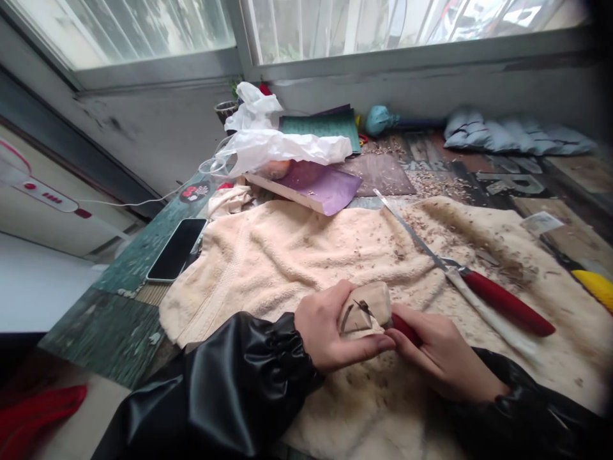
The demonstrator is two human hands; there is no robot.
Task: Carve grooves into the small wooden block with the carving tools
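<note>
My left hand [328,326] is wrapped round a pale block of wood [376,300] with dark marks and cut facets on its face. My right hand [438,348] grips the red handle [406,327] of a carving tool close against the block's right side. The tool's blade is hard to make out at the wood. Beneath both hands lies a cream towel [287,249] strewn with wood shavings. To the right on the towel rests a folding saw [507,301] with a red handle and a long narrow blade pointing away to the upper left.
A phone [177,249] lies at the towel's left edge. Farther back are a purple folder-like sheet [330,182], a white plastic bag [292,147] and a green sheet [320,130]. Grey-blue bundled cloth [502,131] lies along the wall. A yellow object [594,287] sits at far right.
</note>
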